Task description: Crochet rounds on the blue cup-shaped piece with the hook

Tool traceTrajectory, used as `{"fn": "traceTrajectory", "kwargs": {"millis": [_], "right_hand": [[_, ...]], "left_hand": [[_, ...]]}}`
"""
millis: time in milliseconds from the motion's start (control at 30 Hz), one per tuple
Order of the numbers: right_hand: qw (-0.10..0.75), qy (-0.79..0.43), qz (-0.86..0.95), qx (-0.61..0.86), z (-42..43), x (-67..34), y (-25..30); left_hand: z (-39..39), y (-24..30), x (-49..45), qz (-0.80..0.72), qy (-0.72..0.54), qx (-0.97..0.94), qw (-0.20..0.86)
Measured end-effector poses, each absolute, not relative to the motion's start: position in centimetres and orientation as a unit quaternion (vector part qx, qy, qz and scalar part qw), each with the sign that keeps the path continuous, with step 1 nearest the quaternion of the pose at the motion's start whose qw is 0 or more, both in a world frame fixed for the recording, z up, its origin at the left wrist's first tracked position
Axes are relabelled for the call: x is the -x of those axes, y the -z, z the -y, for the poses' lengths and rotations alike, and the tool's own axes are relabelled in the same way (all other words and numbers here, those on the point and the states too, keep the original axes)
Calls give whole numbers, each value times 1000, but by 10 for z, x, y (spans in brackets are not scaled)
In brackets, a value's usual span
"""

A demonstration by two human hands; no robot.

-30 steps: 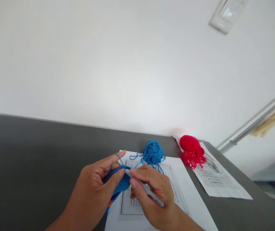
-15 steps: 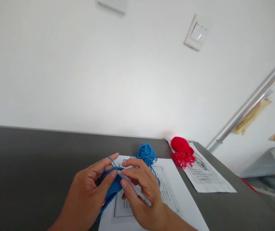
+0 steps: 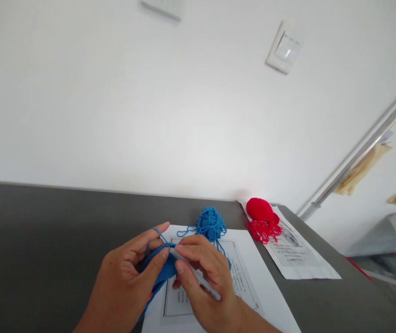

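My left hand pinches a piece of blue crochet work between thumb and fingers, and a strand of blue yarn runs over its raised index finger. Held like a pen in my right hand is a crochet hook with a pale grey handle. The hook's tip meets the upper edge of the blue work, close to my left thumb; the tip itself is partly hidden. A small orange bit shows on the work beneath my left hand. Just beyond my hands lies a blue yarn ball with loose strands.
A printed sheet lies under my hands on the dark grey table. Farther right, red yarn rests on another printed sheet. Behind the table rises a white wall with a switch; a metal pole slants at right.
The raised index finger of my right hand has come down onto the hook. My left hand and the blue work have shifted very slightly.
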State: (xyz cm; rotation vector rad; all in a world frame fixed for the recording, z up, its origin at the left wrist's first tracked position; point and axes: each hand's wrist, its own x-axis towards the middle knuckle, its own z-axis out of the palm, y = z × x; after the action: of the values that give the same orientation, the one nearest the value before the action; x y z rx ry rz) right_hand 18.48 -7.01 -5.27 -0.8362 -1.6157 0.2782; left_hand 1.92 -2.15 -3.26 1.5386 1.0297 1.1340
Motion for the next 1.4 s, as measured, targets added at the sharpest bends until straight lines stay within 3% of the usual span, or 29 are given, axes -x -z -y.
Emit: {"fn": "traceTrajectory", "kwargs": {"millis": [700, 867, 1000, 1167, 1267, 1400], "right_hand": [[657, -357, 561, 356, 76, -185, 40], [659, -491, 474, 315, 73, -187, 44], [659, -519, 448, 309, 70, -187, 46], [664, -430, 506, 345, 72, -184, 45], [651, -273, 609, 361, 77, -185, 42], [554, -55, 740, 378, 81, -186, 43]], "left_hand": [[31, 11, -23, -384, -464, -466, 648], [31, 13, -23, -352, -476, -457, 663], [32, 11, -25, -365, -493, -451, 649], [31, 8, -26, -389, -491, -435, 647], [28, 10, -25, -373, -500, -416, 662], [27, 11, -24, -351, -488, -379, 703]]}}
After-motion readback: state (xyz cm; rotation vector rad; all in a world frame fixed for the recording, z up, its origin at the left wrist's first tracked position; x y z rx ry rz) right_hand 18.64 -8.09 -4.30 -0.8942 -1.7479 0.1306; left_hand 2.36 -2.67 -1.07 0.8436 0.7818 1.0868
